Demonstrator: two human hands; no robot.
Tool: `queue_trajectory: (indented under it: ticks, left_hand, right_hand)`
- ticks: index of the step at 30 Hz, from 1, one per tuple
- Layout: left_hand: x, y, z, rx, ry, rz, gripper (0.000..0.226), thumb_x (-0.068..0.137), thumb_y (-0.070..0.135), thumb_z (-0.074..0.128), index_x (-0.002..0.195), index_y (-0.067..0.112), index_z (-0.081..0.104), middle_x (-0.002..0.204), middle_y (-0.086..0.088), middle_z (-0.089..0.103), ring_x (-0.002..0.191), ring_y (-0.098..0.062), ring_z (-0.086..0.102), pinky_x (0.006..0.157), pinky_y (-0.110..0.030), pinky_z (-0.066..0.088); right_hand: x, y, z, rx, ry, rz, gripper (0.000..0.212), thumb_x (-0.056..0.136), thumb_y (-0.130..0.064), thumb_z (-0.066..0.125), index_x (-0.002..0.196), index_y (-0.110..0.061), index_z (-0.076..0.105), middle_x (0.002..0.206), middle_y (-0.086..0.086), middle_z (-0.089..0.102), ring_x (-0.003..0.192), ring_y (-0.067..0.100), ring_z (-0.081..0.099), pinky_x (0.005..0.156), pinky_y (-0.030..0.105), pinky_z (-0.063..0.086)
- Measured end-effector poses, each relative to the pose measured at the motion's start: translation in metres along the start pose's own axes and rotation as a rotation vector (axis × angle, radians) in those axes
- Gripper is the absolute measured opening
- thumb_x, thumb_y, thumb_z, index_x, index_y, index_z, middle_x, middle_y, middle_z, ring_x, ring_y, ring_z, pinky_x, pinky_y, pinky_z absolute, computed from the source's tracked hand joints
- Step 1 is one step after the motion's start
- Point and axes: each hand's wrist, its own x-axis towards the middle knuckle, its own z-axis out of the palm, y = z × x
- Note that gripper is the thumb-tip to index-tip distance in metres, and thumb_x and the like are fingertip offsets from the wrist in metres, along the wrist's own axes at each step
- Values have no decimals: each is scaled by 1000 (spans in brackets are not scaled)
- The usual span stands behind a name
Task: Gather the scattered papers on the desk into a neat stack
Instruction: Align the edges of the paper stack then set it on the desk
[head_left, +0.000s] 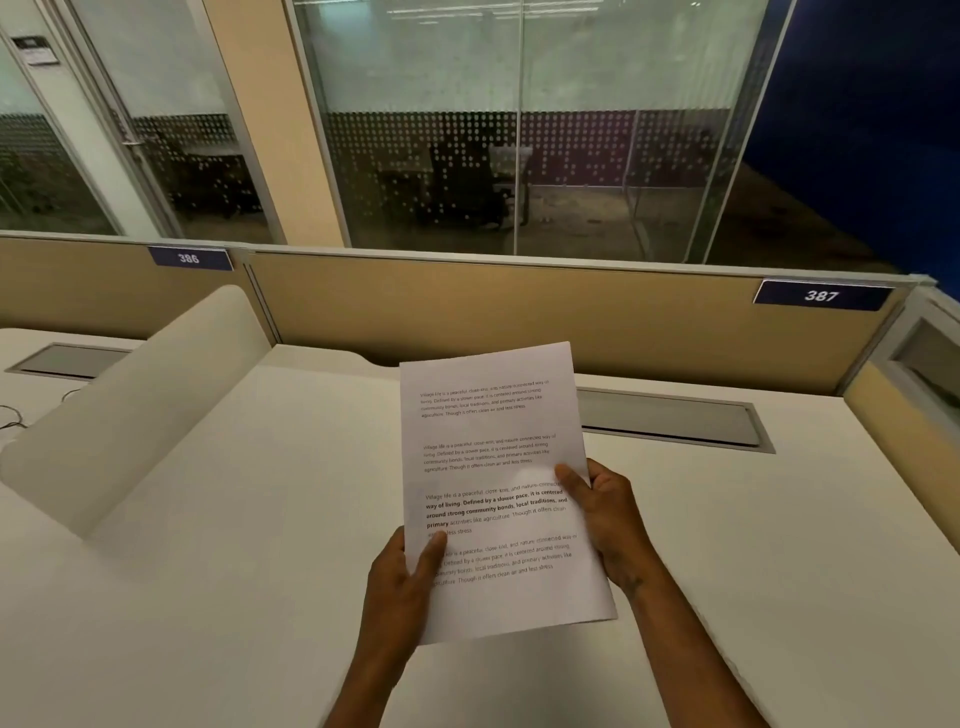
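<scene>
A stack of white printed papers (493, 431) is held upright above the white desk (234, 545), its edges lined up and several paragraphs of text facing me. My left hand (400, 587) grips the lower left edge, thumb over the front page. My right hand (605, 514) grips the right edge, thumb pressed on the text. The stack's bottom edge hangs close to the desk surface; I cannot tell whether it touches. No other loose papers show on the desk.
A rounded white divider (130, 415) slopes along the left of the desk. A grey cable-tray lid (670, 421) lies behind the papers. A tan partition (519, 317) with number plates 386 (189, 258) and 387 (823, 295) closes the back; a side panel (904, 415) stands at right.
</scene>
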Motion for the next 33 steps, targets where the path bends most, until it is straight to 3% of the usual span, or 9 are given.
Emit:
queue_trajectory:
  ticks: [4,9,11,15,21,25,27,31,33]
  left_hand:
    - [17,-1,-1,28,14,33,14,99,30,62,111,26,67,104,2,79,89,-14,78,70,-28,63]
    - [53,2,-19,1,13,51,15,100,28,62,114,27,67,104,14,79,91,-12,77,69,-24,62]
    - [71,1,-27,5,10,52,17,100,28,61,115,26,67,102,7,80,90,-13,77,67,-25,63]
    - [109,-5,-38,45,-57,40,19,101,27,60,118,22,67,109,0,79,91,-17,78,74,-31,63]
    - [185,-21,-45,132,-135,17,24,101,31,60,120,17,63,114,-3,76,97,-22,76,82,-39,63]
    - [240,-28,-45,190,-151,36,29,99,33,62,124,18,59,117,-2,73,96,-12,72,72,-21,57]
    - [258,-35,-48,205,-201,47,34,102,30,58,135,23,54,120,0,71,94,-11,72,73,-21,58]
    - [287,-51,-52,324,-250,63,35,106,25,49,141,28,52,99,1,75,64,-9,67,55,-19,53]
    - [299,-58,-50,376,-254,62,37,107,23,47,143,24,54,103,0,75,80,-9,69,66,-18,52]
  right_hand:
    - [7,-2,1,-36,-49,23,21,94,-32,65,110,-19,69,100,6,79,85,27,78,72,40,64]
    - [1,13,0,-43,-267,142,32,91,-34,66,120,-21,64,113,2,77,101,25,75,82,36,63]
    - [-2,24,2,-126,-285,185,25,97,-33,60,120,-24,64,110,0,78,95,25,76,75,34,64]
    - [4,40,24,-203,-214,223,19,103,-27,51,116,-24,64,101,-1,80,76,26,78,58,27,57]
    - [52,54,64,-189,-61,256,16,103,-20,49,107,-20,65,94,6,79,63,20,72,58,28,54]
    - [95,64,84,-185,14,265,15,103,-20,50,104,-23,65,94,4,78,61,18,71,60,28,57]
    - [113,70,90,-194,40,275,16,103,-20,50,104,-24,65,94,3,78,62,16,70,60,27,58]
    - [145,81,97,-216,85,313,18,103,-21,49,114,-19,64,99,-1,75,58,11,71,56,21,55]
    - [160,86,98,-225,87,335,17,103,-21,49,113,-20,63,99,-3,74,57,10,71,56,21,56]
